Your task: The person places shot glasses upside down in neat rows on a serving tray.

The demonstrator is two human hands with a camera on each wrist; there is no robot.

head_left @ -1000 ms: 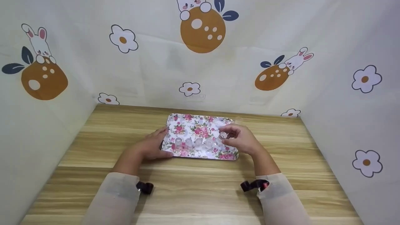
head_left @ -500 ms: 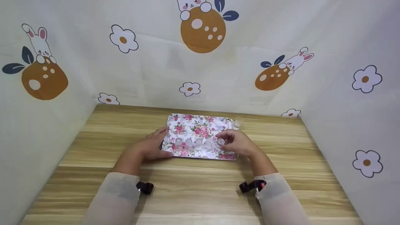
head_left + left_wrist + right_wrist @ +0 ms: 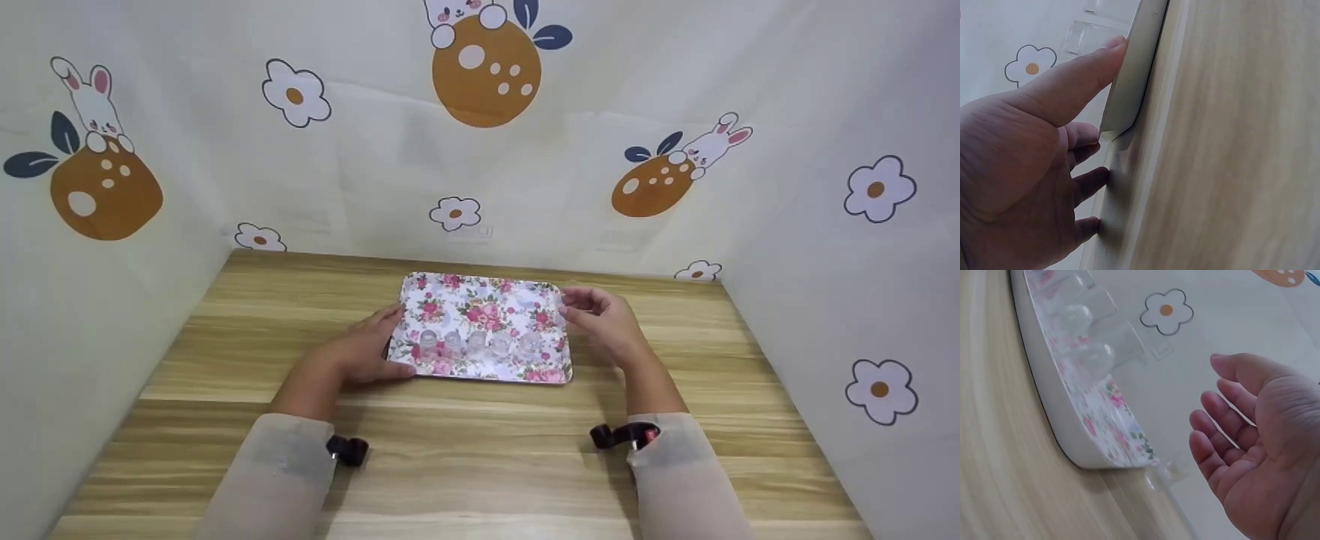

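Observation:
A tray (image 3: 480, 292) with a pink rose pattern lies on the table, with several small clear cups in a row along its near side. The rightmost cup (image 3: 529, 344) stands at the row's right end. My left hand (image 3: 367, 351) holds the tray's near-left corner, thumb on the front rim and fingers along the left side. My right hand (image 3: 604, 322) is beside the tray's right edge, fingers loosely bent and nothing between them in the right wrist view. There another clear cup (image 3: 1163, 476) stands just past the tray corner, close to the fingertips; my hand mostly hides it in the head view.
The wood-grain table (image 3: 480, 457) extends around the tray. Pale fabric walls (image 3: 360, 165) printed with rabbits, oranges and flowers enclose it at the back and both sides.
My right hand set a clear cup at the right end of the row, let go and moved right, off the tray towards the cup beyond it. The left hand stayed on the tray.

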